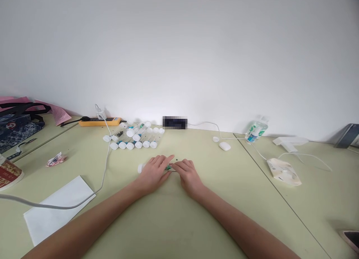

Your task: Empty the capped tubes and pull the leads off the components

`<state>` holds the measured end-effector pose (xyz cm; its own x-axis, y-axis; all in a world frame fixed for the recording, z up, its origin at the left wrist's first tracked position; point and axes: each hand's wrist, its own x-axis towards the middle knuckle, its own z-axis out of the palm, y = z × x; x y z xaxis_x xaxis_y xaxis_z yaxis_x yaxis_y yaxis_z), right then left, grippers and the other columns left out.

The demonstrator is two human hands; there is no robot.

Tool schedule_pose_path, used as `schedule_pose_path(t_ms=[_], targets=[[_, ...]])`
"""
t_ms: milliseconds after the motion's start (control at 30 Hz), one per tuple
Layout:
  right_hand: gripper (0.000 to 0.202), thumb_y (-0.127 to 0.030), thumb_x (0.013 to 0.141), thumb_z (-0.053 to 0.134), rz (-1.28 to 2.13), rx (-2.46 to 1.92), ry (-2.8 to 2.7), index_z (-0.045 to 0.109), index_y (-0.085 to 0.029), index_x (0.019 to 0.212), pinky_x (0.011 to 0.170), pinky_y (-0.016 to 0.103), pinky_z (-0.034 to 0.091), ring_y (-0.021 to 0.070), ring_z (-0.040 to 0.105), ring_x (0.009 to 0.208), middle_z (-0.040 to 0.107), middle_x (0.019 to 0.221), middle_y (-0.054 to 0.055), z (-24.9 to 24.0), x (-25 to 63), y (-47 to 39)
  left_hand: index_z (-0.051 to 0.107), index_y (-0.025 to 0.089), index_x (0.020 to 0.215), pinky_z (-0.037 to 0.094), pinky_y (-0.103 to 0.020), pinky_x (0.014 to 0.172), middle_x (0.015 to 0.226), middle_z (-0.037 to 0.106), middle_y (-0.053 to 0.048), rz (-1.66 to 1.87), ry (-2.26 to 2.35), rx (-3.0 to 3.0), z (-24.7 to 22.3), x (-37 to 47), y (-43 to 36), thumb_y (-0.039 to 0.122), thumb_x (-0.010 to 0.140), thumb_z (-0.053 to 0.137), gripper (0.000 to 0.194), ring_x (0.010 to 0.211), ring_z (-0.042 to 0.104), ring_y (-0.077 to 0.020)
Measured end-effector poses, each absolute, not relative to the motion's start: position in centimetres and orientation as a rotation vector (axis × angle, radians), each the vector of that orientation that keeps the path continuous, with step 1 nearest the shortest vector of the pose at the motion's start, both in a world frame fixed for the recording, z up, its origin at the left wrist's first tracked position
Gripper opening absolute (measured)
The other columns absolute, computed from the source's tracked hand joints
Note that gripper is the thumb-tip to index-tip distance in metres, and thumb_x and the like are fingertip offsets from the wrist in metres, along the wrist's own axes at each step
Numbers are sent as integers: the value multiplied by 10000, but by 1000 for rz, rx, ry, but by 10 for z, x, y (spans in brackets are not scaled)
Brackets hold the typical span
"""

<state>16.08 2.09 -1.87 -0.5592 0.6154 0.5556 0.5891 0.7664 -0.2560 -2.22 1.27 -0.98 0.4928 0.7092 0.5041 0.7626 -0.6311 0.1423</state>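
Observation:
Near the middle of the pale green table, my left hand [153,173] is closed around a clear tube with a white cap [141,168], which pokes out on its left side. My right hand [190,176] lies just right of it, fingers pressed together at the tube's other end. Small green pieces [168,167] show between the two hands. A tiny dark bit [177,160] lies on the table just beyond the fingertips. Farther back, several clear tubes with white caps [130,145] lie side by side, some stacked, with small items inside.
Behind stand an orange power strip [102,122], a dark box [175,123] and a clear bottle [256,130]. A white mouse [224,146] lies right. Left are white paper [60,206], a cable [105,165], a crumpled wrapper [57,159] and a red cup [9,173].

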Motion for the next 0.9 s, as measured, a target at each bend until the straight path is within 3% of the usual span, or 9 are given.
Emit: schedule_pose_path(t_ms=[200, 333, 500, 700, 900], targets=[[328, -106, 888, 318, 199, -803, -2078, 504, -245, 1120, 705, 299, 444, 152, 539, 843, 523, 1045, 86, -21, 160, 17, 331, 251, 1300, 388, -312, 677, 903, 518, -73, -655, -1303, -2566, -5, -20, 11, 286, 886, 353, 416, 830, 491, -203], [230, -187, 895, 362, 416, -819, -1952, 524, -227, 1054, 640, 284, 483, 135, 553, 701, 548, 901, 69, -19, 158, 17, 342, 235, 1287, 383, -316, 684, 940, 529, -83, -696, -1294, -2542, -6, -19, 10, 303, 892, 342, 401, 849, 490, -207], [206, -215, 887, 392, 517, -822, -1918, 591, -216, 940, 575, 273, 488, 112, 537, 593, 560, 824, 49, -18, 160, 21, 470, 219, 1146, 376, -300, 686, 1022, 549, -87, -768, -1266, -2544, -10, -19, 12, 281, 898, 326, 293, 877, 501, -197], [224, -224, 877, 403, 563, -810, -1987, 626, -209, 879, 558, 256, 459, 127, 528, 637, 552, 790, 55, -17, 159, 21, 540, 220, 988, 349, -306, 674, 1002, 576, -69, -709, -1237, -2566, -12, -22, 14, 242, 897, 327, 233, 851, 498, -193], [248, -228, 868, 422, 598, -838, -1989, 640, -194, 755, 541, 248, 434, 120, 521, 602, 543, 707, 34, -16, 159, 20, 505, 201, 1053, 364, -309, 683, 1018, 584, -69, -674, -1156, -2647, -13, -19, 12, 214, 892, 329, 239, 845, 511, -189]])
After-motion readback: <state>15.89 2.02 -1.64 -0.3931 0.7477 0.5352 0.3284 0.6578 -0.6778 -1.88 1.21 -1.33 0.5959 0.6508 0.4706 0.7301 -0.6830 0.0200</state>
